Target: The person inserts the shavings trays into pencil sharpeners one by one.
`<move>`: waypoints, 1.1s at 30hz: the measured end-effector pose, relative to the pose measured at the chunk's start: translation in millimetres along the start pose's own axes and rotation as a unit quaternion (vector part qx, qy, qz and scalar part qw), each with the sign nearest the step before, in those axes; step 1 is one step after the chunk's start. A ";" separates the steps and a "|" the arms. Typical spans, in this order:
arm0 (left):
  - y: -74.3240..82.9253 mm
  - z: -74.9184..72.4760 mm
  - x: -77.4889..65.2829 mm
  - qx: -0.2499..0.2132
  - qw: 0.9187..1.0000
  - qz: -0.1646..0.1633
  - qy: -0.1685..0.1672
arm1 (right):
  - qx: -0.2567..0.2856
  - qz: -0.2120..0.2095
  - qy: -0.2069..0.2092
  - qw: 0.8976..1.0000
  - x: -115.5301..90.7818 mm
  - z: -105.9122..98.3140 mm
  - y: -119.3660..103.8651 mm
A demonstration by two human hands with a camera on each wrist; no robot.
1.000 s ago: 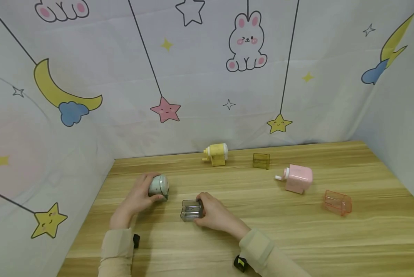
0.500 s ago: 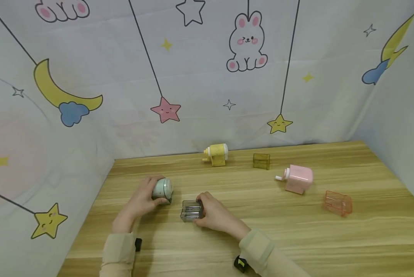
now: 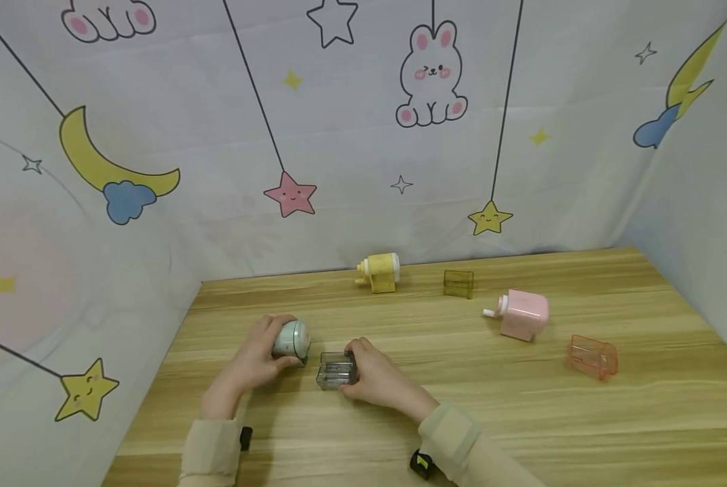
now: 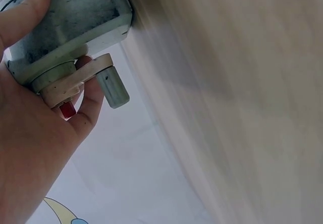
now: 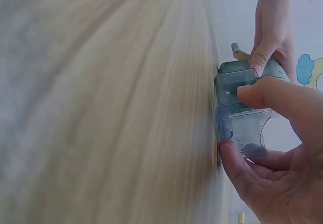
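Now, by the left hand (image 3: 255, 360), a pale green, rounded plastic sharpener with a crank (image 3: 287, 340) is gripped, with the thumb on one side and the fingers on the other. Compared with a moment ago, it is found further to the right and a little nearer to the person; whether its base touches the wooden table (image 3: 521, 419) cannot be told. Just beside it, a grey, see-through plastic box (image 3: 334, 370) is kept in its same place, pinched between the thumb and fingers of the right hand (image 3: 380, 380). For the work in hand, it is judged that the gap between these two pieces is being made small, but is not closed. Further right, a yellow plastic sharpener (image 3: 380, 272), an olive, see-through box (image 3: 458, 283), a pink, boxy plastic sharpener (image 3: 524, 314) and a salmon-pink, see-through box (image 3: 593, 357) are left untouched.
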State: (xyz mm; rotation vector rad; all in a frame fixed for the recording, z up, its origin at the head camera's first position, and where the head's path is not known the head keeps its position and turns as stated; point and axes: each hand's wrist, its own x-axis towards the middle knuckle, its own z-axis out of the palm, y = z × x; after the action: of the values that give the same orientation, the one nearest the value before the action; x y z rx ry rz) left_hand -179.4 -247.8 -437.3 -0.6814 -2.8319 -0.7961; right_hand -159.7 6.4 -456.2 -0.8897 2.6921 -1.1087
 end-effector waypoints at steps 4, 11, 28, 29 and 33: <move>6.3 2.4 -0.5 -0.002 1.000 0.016 0.001 | 0.004 0.000 0.000 1.000 0.0 -0.1 0.2; 12.7 5.6 0.0 -0.011 1.000 0.017 -0.002 | 0.006 0.001 0.004 1.000 0.2 0.1 1.0; 17.8 7.6 -6.0 -0.009 1.000 0.020 -0.002 | 0.005 -0.010 0.010 1.000 0.7 3.0 1.7; 18.9 7.6 -6.9 -0.010 1.000 0.019 -0.004 | 0.006 -0.009 0.009 1.000 0.6 2.6 1.1; 23.2 8.0 -9.6 -0.011 1.000 0.017 -0.011 | 0.006 -0.007 0.009 1.000 0.3 1.3 -0.5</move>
State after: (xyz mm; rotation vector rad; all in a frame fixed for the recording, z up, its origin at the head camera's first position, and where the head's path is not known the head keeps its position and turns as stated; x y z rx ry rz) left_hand -160.3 -229.8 -435.6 -0.7436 -2.8278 -0.8200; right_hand -159.3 5.2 -456.8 -0.9024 2.6950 -1.1391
